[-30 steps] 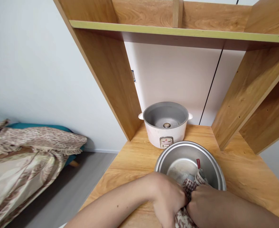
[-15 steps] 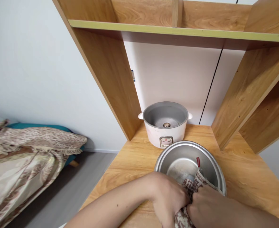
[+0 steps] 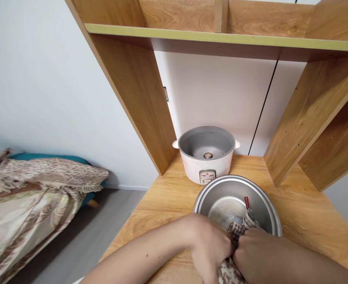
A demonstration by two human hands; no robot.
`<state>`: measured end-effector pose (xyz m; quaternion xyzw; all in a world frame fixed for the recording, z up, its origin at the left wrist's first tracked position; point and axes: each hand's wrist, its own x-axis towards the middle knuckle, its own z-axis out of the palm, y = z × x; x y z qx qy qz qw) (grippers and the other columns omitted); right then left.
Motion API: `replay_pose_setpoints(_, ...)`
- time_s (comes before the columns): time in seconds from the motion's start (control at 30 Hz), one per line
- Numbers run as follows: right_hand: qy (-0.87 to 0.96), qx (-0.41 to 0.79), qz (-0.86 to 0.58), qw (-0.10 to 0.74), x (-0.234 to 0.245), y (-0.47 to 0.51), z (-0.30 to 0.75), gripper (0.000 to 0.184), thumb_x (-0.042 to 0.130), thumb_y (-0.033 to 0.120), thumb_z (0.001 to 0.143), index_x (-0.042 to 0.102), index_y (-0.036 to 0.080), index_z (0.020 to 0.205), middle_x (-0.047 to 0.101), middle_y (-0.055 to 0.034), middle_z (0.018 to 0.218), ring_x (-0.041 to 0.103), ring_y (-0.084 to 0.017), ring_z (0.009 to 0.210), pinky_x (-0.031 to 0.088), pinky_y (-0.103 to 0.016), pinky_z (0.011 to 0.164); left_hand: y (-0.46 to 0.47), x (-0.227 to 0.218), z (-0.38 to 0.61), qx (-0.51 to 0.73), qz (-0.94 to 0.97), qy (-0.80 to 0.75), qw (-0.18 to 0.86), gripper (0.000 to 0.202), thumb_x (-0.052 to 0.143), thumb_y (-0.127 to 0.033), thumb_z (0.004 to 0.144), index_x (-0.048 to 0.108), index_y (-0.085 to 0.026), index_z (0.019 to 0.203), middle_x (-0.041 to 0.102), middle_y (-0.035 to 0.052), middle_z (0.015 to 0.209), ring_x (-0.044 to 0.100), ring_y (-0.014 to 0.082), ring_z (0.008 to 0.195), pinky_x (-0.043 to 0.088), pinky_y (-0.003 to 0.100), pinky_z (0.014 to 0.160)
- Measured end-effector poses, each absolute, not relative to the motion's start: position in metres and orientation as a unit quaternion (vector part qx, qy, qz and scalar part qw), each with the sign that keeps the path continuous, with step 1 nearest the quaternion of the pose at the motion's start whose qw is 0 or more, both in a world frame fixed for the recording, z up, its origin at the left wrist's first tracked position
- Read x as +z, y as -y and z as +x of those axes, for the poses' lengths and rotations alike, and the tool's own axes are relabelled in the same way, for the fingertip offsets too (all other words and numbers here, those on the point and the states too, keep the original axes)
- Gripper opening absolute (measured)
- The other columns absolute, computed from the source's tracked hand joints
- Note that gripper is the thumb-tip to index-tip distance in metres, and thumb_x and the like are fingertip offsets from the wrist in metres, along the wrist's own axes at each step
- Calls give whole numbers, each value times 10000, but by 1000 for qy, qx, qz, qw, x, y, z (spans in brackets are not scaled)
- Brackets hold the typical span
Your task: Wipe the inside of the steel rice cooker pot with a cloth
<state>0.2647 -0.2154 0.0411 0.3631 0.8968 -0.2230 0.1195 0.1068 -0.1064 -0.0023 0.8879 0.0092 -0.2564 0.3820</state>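
Note:
A brown-and-white patterned cloth [image 3: 231,272] with a red tag is bunched between my two hands, over the near side of a round metal pot [image 3: 225,200]. My left hand [image 3: 211,244] is closed around the cloth at the pot's near rim. Pressed close beside it, my right hand [image 3: 252,250] is a fist on the same cloth. One end of the cloth reaches into the pot, where a little cloudy water seems to lie at the bottom. The fingertips of both hands are hidden.
Behind the pot stands a white rice cooker body [image 3: 208,167], lidless, with its heating well showing. The wooden desk [image 3: 159,201] has upright side panels and a shelf [image 3: 215,37] above. A couch with a patterned cover [image 3: 43,197] is at the left.
My right hand has turned slightly inward on the cloth, and the cloth above it inside the pot is bunched tighter. My left hand stays nearly still.

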Motion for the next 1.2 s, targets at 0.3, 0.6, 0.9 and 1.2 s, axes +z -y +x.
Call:
replay_pose_setpoints(0.3, -904, -195, 354, 140, 50, 217, 258, 306, 655, 349, 1049, 778, 186, 821, 858, -58, 882, 657, -187, 660, 346, -380, 571, 109, 8, 109, -269, 893, 39, 358, 363, 869, -414, 571, 531, -286, 532, 653, 14, 576, 619, 251, 607, 543, 382, 651)
replay_pose_setpoints(0.6, -907, -184, 364, 101, 37, 223, 263, 279, 674, 315, 1034, 770, 205, 796, 820, -53, 791, 623, -186, 624, 369, -356, 623, 109, 12, 110, -278, 892, 35, 354, 383, 864, -394, 551, 497, -286, 542, 653, 2, 592, 609, 236, 600, 543, 370, 639)
replay_pose_setpoints(0.9, -887, -224, 381, 134, 39, 216, 265, 264, 666, 366, 1001, 858, 193, 948, 868, -111, 961, 738, -238, 793, 461, -348, 703, 107, 1, 107, -291, 896, 7, 334, 295, 847, -397, 560, 577, -278, 539, 704, 10, 630, 694, 251, 694, 559, 351, 689)
replay_pose_setpoints(1.2, -904, -171, 366, 142, 44, 225, 260, 351, 667, 296, 1040, 685, 195, 704, 795, -37, 735, 507, -163, 531, 279, -378, 519, 111, 18, 112, -280, 887, 50, 364, 450, 846, -438, 548, 415, -310, 558, 562, -13, 550, 565, 242, 604, 519, 388, 649)
